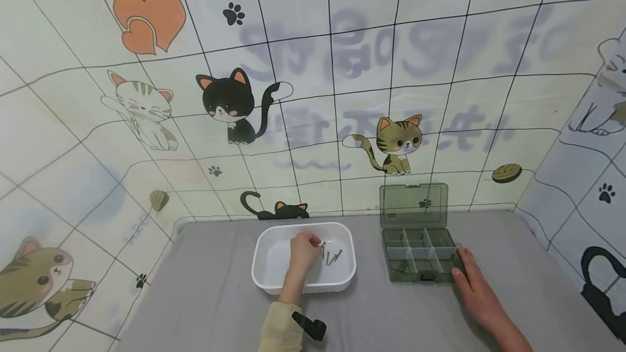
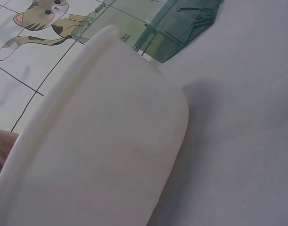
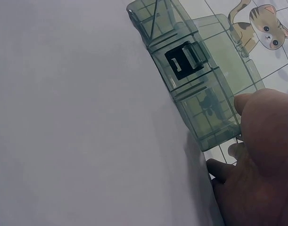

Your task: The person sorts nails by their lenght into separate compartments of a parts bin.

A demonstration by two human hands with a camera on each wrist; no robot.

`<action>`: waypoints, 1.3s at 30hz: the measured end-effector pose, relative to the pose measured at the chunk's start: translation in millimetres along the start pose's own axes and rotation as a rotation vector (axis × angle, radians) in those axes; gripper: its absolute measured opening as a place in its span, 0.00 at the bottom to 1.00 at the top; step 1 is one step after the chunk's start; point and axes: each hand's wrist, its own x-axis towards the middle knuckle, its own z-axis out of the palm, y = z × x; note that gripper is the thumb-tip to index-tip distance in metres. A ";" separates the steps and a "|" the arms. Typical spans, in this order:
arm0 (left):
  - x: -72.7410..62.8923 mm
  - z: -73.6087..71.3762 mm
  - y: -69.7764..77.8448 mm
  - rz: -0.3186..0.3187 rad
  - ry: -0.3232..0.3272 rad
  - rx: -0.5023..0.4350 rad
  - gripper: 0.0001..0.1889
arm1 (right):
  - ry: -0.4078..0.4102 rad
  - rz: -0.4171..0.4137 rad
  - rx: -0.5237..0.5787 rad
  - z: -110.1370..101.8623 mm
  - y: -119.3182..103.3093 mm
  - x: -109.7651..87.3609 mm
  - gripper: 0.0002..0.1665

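My left hand (image 1: 304, 249) reaches into a white plastic tray (image 1: 266, 270), fingers curled beside several small screws (image 1: 327, 258) on its floor. The fingertips are too small to show whether they pinch a screw. In the left wrist view the tray wall (image 2: 106, 127) hides nearly all of that hand. To the right stands a green see-through compartment box (image 1: 413, 276), its lid (image 1: 413, 205) raised at the back. My right hand (image 1: 476, 292) rests along the box's right side, fingers fairly straight, thumb at the front corner. Dark thin pieces (image 1: 402, 266) lie in the front left compartment.
Both containers stand on a grey cloth-covered table (image 1: 210, 287). Behind it hangs a sheet (image 1: 303, 140) printed with cats and grid lines, and the box lid stands close to it. A black strap-like object (image 1: 599, 292) is at the far right.
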 end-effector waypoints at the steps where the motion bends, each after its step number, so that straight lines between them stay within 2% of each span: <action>1: -0.1 0.1 0.3 -0.013 -0.010 0.002 0.06 | 0.001 0.000 -0.002 0.2 -0.1 0.3 0.40; 5: -2.2 -1.1 1.9 -0.029 -0.052 0.006 0.06 | 0.001 -0.001 -0.003 0.8 -1.2 0.5 0.40; 8: -3.3 -1.8 2.5 -0.016 -0.078 0.020 0.07 | 0.006 -0.008 -0.001 1.0 -1.7 0.0 0.40; 12: -3.1 -0.7 2.3 -0.002 -0.093 0.041 0.07 | 0.017 -0.016 0.000 1.3 -2.1 -0.8 0.39; 17: -2.2 1.2 4.3 -0.023 -0.114 0.058 0.09 | 0.020 -0.017 -0.006 0.9 -2.6 0.1 0.39; 28: -2.3 4.2 5.9 -0.023 -0.084 0.141 0.05 | -0.006 0.009 0.005 -0.1 -3.4 -1.0 0.40; 32: -1.0 4.2 5.6 -0.024 -0.090 0.127 0.05 | -0.012 0.017 0.006 -0.8 -3.3 -1.0 0.41; 39: -0.6 -1.1 7.8 -0.010 -0.107 0.019 0.04 | -0.015 0.021 0.003 -1.0 -2.2 -0.2 0.41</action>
